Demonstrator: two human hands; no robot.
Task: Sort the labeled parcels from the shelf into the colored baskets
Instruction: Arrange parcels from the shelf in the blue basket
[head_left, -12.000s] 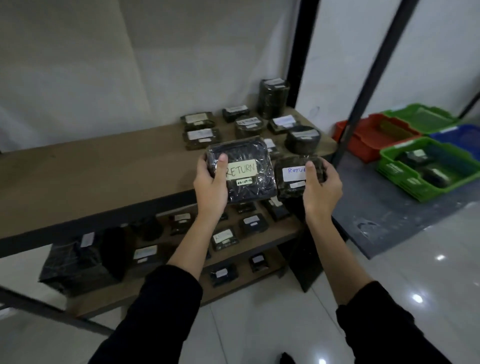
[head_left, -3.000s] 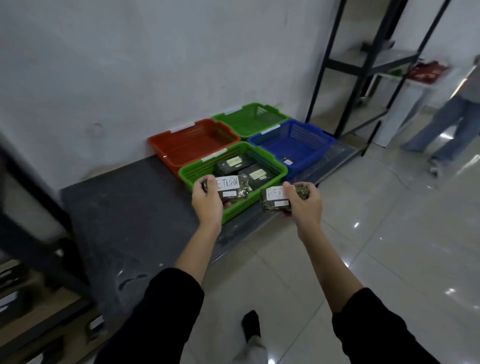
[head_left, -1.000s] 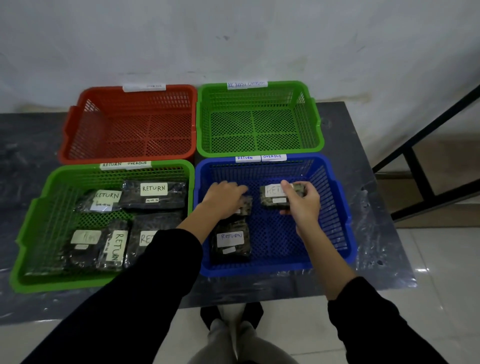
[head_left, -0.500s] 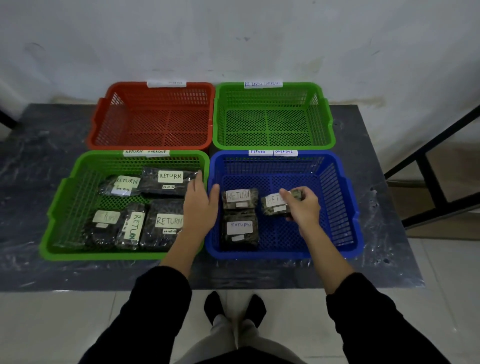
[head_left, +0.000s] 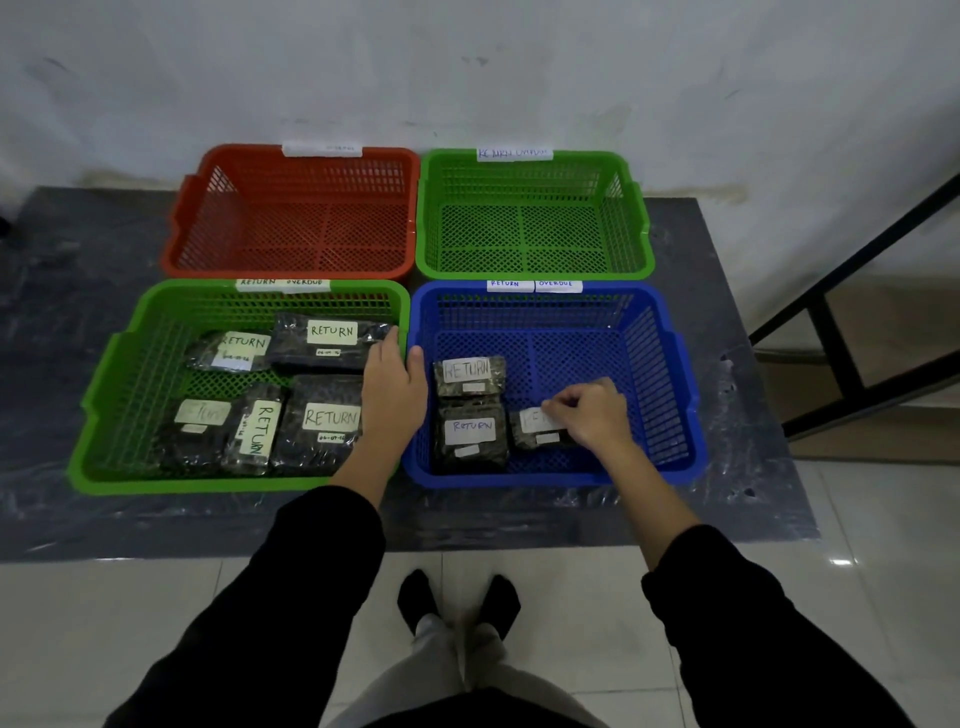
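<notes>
left hand relaxed over green basket rim | right hand pinches parcel, blue basket

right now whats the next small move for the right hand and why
Probably open the right hand and lift it out. It pinches a parcel that already seems to lie on the floor of the blue basket, beside two RETURN parcels. The left hand is open over the basket rims and holds nothing, so nothing else needs placing.
</notes>
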